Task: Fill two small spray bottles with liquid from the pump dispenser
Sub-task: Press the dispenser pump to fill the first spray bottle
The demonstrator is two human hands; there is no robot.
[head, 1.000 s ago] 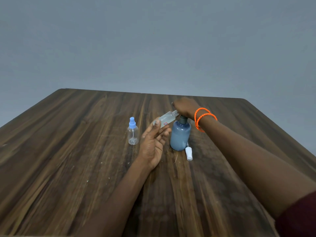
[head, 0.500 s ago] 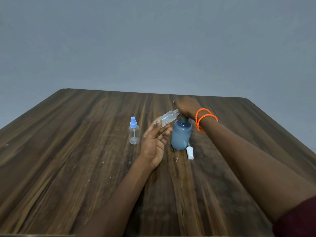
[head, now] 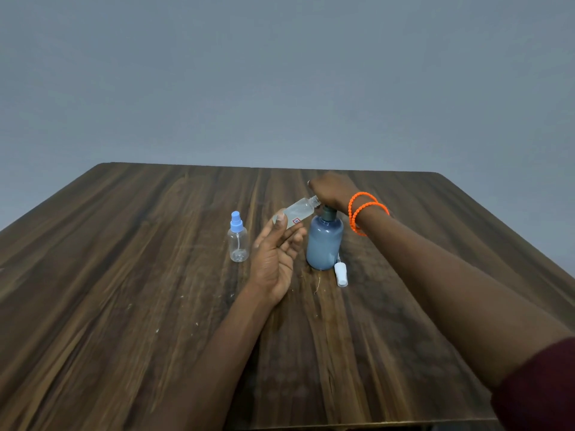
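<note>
Left hand point(head: 275, 259) palm-up, thumb and fingers pinching an uncapped clear spray bottle point(head: 297, 214), tilted with its neck up against the pump head. Right hand point(head: 331, 191) curled over the top of the blue pump dispenser point(head: 323, 244), pressing down; two orange bracelets point(head: 364, 213) on that wrist. Dispenser upright on the wooden table point(head: 124, 275), just right of the left hand. White spray cap point(head: 340, 274) lying beside the dispenser's base. Second spray bottle point(head: 238, 242), blue-capped, upright just left of the left hand.

small red-and-white label on tilted clear spray bottle point(head: 298, 213), print perhaps too blurred to read
</note>
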